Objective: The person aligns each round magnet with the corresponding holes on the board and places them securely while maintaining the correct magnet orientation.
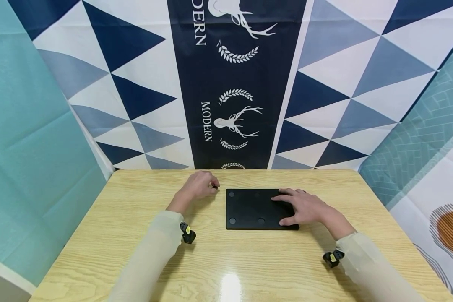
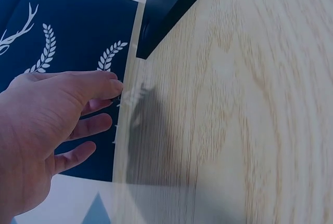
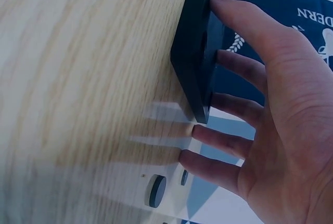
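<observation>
A flat black rectangular board (image 1: 245, 207) lies on the table, with several round marks on its top face. My right hand (image 1: 305, 207) is spread over its right end. Thumb and fingertips touch the board's top in the head view, while two fingers reach past its end in the right wrist view. Left of the board, my left hand (image 1: 201, 184) pinches a small black piece (image 1: 214, 187) between thumb and fingers. From the left wrist, the thumb hides most of that piece. A black disc (image 3: 157, 191) stands out on the table beyond the board's right end.
Another small dark disc (image 3: 184, 177) is near the first one. The wooden table (image 1: 136, 256) ends at a patterned cloth backdrop (image 1: 234, 84) at the far side. A teal cloth (image 1: 34, 138) hangs at the left. Each sleeve carries a small black wrist camera (image 1: 188, 235).
</observation>
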Available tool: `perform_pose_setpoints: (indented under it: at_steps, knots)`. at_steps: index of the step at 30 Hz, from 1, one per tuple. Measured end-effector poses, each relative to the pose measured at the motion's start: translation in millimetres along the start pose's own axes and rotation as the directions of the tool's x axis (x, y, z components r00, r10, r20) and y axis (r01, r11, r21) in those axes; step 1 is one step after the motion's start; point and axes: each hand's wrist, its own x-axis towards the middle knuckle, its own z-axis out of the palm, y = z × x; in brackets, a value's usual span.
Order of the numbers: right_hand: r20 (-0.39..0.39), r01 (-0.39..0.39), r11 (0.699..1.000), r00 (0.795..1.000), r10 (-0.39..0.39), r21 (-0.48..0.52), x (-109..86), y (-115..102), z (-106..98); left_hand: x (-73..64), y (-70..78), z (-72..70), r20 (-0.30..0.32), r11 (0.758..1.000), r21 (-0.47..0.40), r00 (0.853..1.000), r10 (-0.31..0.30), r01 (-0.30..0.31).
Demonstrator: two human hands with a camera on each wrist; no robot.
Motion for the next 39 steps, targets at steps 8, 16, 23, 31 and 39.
perform_pose_setpoints:
  at_steps: [8,16,23,31,39]
  knots:
    - [0.008,-0.015,1.0,1.0,0.014,0.009,2.2,1.8,2.1,5.9,4.2,4.6,-0.008,1.0,-0.006,1.0,0.002,-0.002]
    - [0.003,-0.005,1.0,1.0,0.005,-0.002,-0.7,-0.3,-1.4,8.0,11.2,6.4,-0.012,1.0,-0.023,1.0,0.015,-0.015]
    - [0.003,0.0,1.0,1.0,0.0,-0.003,0.4,-0.6,-0.1,10.5,18.9,6.5,0.001,0.999,-0.039,1.0,0.014,-0.014]
    - [-0.003,0.005,1.0,1.0,-0.005,-0.021,0.2,3.3,0.6,14.6,25.2,8.9,-0.011,0.999,-0.05,1.0,0.014,-0.014]
    - [-0.007,0.009,1.0,1.0,-0.009,-0.013,0.5,4.3,2.0,20.1,30.1,12.6,-0.007,1.0,-0.026,1.0,0.011,-0.012]
